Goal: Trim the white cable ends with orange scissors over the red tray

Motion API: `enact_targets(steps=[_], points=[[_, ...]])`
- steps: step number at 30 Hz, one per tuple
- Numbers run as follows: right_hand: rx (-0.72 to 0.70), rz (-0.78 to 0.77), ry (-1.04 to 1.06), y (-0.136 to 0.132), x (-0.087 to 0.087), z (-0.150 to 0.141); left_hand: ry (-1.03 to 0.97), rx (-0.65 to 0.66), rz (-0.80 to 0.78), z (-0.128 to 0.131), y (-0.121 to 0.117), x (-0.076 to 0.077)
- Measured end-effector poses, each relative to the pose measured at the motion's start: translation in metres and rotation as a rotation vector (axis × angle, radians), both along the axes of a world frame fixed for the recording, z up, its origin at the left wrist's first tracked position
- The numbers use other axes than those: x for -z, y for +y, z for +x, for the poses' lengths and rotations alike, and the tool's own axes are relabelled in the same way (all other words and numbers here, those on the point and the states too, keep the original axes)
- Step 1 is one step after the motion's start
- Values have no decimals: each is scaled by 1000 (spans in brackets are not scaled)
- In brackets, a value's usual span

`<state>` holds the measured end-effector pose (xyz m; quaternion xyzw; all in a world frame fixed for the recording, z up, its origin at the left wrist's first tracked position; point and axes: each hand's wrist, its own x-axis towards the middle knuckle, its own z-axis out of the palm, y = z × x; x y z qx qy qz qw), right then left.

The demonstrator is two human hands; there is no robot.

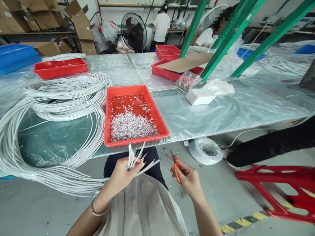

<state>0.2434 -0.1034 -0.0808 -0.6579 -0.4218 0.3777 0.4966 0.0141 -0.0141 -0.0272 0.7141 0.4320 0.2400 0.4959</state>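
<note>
Left hand (124, 173) grips cables (130, 156), right hand (191, 182) scissors (175, 167); scraps (130, 127) part-fill the tray (123, 143) at the counter's (182, 113) near edge; which cables are trimmed is unclear.

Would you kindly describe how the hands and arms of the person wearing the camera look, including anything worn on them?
The left hand and right hand are ungloved, and no sleeves show. A thin, rounded, silver-coloured bangle circles the left wrist; the right wrist is bare.
</note>
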Motion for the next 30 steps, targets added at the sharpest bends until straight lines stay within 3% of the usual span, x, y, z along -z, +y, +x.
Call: enact_targets(steps=[4, 8, 13, 21, 30], points=[[-129, 148, -12, 0, -38, -3, -257, 73, -181, -11, 0, -30], [-492, 243, -30, 8, -58, -9, -297, -54, -24, -17, 3, -44], [-663, 94, -315, 33, -66, -16, -327, -91, -80, -14, 5, -41], [-837, 149, -396, 50, -98, -21, -236, -163, 135, -11, 9, -38], [-863, 155, -550, 53, -109, -15, -191, -149, 227, -6, 14, -37]])
